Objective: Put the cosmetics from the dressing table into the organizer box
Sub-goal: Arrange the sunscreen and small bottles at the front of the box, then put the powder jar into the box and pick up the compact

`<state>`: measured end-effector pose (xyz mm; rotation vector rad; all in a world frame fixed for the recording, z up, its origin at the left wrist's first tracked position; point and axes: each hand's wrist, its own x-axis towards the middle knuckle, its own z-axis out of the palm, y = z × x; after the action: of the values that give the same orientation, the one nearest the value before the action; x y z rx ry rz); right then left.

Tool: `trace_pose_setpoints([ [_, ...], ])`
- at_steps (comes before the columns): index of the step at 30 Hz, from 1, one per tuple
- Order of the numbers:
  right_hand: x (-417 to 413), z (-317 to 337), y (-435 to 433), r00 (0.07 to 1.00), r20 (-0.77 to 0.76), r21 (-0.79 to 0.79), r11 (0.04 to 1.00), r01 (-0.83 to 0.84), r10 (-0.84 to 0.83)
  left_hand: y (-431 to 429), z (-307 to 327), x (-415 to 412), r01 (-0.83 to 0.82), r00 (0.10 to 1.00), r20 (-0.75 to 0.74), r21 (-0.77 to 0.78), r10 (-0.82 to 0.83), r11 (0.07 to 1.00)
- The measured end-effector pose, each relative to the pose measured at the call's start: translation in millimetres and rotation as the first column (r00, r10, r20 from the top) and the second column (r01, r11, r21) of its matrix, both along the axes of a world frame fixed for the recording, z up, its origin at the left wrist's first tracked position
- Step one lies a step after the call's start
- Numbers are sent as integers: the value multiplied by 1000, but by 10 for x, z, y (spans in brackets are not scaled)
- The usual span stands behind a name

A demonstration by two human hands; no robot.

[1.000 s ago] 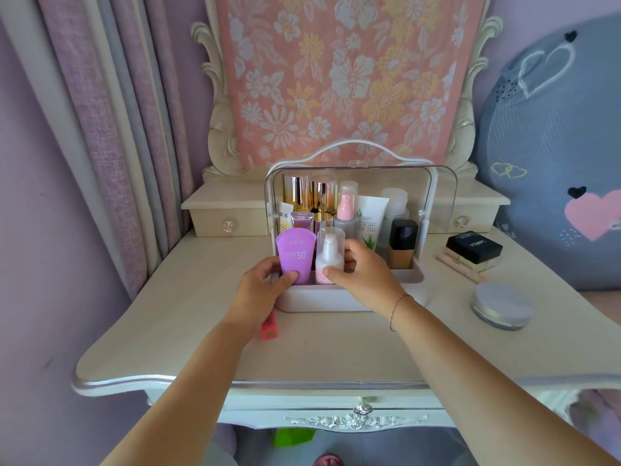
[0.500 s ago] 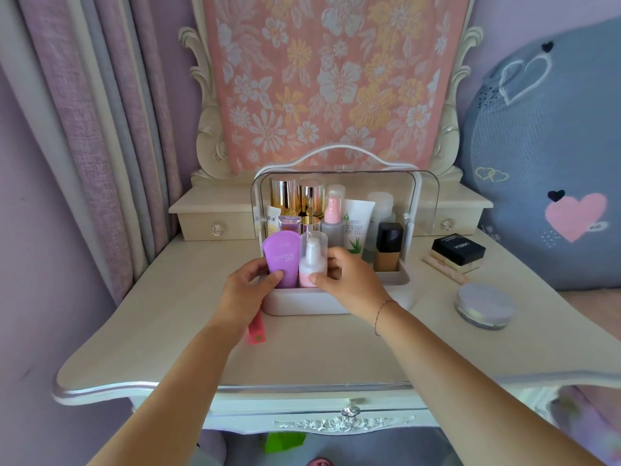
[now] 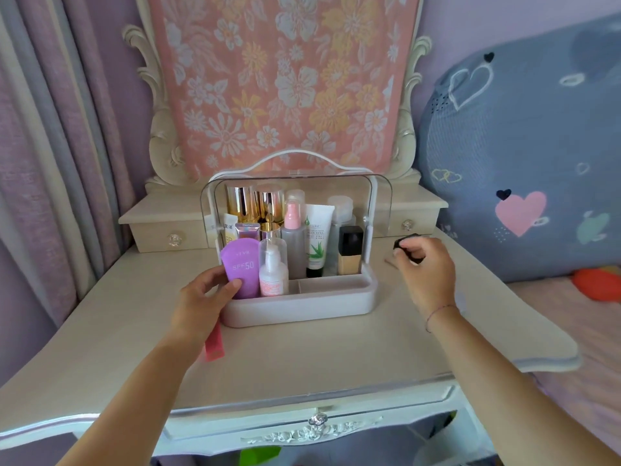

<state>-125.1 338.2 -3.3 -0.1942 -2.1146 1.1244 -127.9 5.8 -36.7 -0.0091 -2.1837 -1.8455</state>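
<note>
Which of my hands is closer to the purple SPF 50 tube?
Left. The left hand grips the purple SPF 50 tube at the front left of the organizer; the right hand is off to its right, on the black compact.

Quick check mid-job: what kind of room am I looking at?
Probably a bedroom: an ornate white dressing table with floral cloth over its carved back frame, heart-print bedding beside it on the right, and curtains on the left.

— Where does your purple SPF50 tube (image 3: 242,268) stand?
— Upright in the front-left compartment of the white organizer box (image 3: 297,309), just beside the pump bottle (image 3: 274,272). Your black compact (image 3: 401,243) is outside, right of the box.
</note>
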Motion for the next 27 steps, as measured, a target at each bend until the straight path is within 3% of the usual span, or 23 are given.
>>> trace_pose_setpoints([
  [3, -259, 47, 461, 969, 185, 172, 976, 132, -164, 20, -28, 39, -52, 998, -34, -35, 51, 998],
  [5, -413, 40, 678, 926, 343, 250, 966, 72, -158, 53, -8, 89, -83, 995, -60, -60, 80, 995],
  [9, -578, -56, 829, 860, 510, 128, 986, -103, 24, 109, 20, 197, -189, 976, -124, -95, 177, 977],
  [14, -632, -131, 898, 876, 482, 98, 992, -76, 20, 143, 29, 306, -291, 949, -167, -126, 269, 948],
  [21, -515, -118, 927, 943, 325, 2, 997, -79, 74, 275, 75, 423, -344, 923, -241, -161, 301, 925],
  [27, -466, -138, 915, 883, 465, 32, 995, -90, 65, 384, 22, 403, -342, 924, -222, -115, 312, 933],
])
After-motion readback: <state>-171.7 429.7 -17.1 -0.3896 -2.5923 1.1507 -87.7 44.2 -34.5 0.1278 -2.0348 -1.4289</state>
